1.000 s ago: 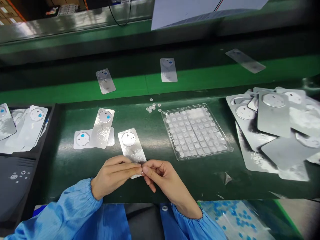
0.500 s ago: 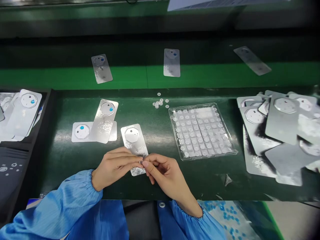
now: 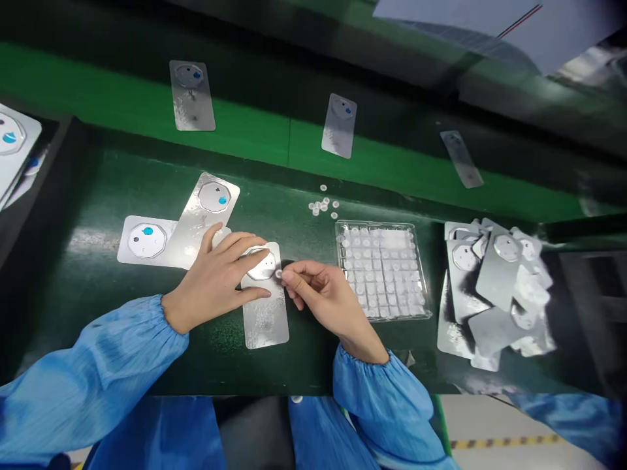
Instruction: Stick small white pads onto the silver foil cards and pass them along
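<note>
A silver rectangular plate [image 3: 266, 323] with an octagonal recess lies on the bench in front of me. My left hand [image 3: 215, 281] is spread over its upper left part, fingers apart, fingertips at the recess; whether they touch the metal I cannot tell. Between thumb and forefinger my right hand [image 3: 326, 294] pinches a small translucent round piece [image 3: 279, 274], held by the plate's right edge. Partly under my left hand is a second plate [image 3: 189, 225] with a blue dot, overlapping a third plate [image 3: 128, 245], also blue-dotted.
A clear tray [image 3: 427, 313] of small white pieces stands to the right, with several loose round pieces [image 3: 321, 206] behind it. Silver plates pile up [image 3: 497, 267] farther right. More plates [image 3: 17, 150] sit in a dark bin at left. Another person's blue sleeve [image 3: 573, 421] shows lower right.
My hands have parted: the left has opened and moved over the recess. The right has risen toward the plate's upper right edge, holding the small piece. The view has tilted.
</note>
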{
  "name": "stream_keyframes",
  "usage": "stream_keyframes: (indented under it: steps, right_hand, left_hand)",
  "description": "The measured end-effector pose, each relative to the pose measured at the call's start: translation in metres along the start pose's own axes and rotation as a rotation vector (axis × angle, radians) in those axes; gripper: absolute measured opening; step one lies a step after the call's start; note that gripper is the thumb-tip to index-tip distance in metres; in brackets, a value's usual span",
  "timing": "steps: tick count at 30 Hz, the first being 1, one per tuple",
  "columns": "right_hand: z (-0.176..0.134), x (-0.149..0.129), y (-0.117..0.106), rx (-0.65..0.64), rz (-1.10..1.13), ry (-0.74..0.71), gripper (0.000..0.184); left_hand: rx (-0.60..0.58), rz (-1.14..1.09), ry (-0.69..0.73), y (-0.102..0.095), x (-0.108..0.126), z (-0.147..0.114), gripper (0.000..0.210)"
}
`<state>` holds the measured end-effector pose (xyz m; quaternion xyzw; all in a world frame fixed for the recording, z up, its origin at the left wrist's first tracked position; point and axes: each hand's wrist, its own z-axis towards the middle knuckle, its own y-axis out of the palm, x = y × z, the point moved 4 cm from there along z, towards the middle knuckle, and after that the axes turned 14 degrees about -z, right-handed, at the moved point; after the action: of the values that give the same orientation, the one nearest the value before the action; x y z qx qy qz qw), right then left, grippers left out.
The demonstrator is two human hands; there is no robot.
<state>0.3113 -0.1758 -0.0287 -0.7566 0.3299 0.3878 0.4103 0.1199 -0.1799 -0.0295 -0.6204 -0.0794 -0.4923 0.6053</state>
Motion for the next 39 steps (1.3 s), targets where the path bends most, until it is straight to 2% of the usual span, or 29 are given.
stream_keyframes:
  steps: [4,10,15,28,30,36,39]
  right_hand:
    - [0.001,-0.001,0.002,0.009,-0.044,0.029,0.043]
    - [0.006,-0.007,0.001,0.12,-0.255,0.015,0.042]
    - [0.009,-0.011,0.001,0.112,-0.371,0.036,0.04]
    - [0.013,-0.02,0.002,0.112,-0.468,0.038,0.036]
    - [0.015,-0.02,-0.001,0.089,-0.48,0.064,0.037]
    - [0.035,-0.018,-0.012,-0.117,-0.483,0.244,0.048]
    - [0.043,-0.014,-0.014,-0.168,-0.417,0.27,0.05]
  left_hand:
    - [0.011,-0.006,0.017,0.001,0.0,-0.001,0.048]
    - [0.027,-0.027,0.006,0.003,-0.001,-0.001,0.052]
    - [0.033,-0.016,0.009,0.003,0.0,-0.002,0.052]
    - [0.049,-0.031,0.001,0.004,0.0,-0.002,0.05]
    - [0.051,-0.043,-0.001,0.004,0.0,-0.002,0.051]
    - [0.034,-0.079,-0.02,0.003,-0.002,0.0,0.051]
    - [0.014,-0.022,-0.056,0.002,-0.001,0.003,0.065]
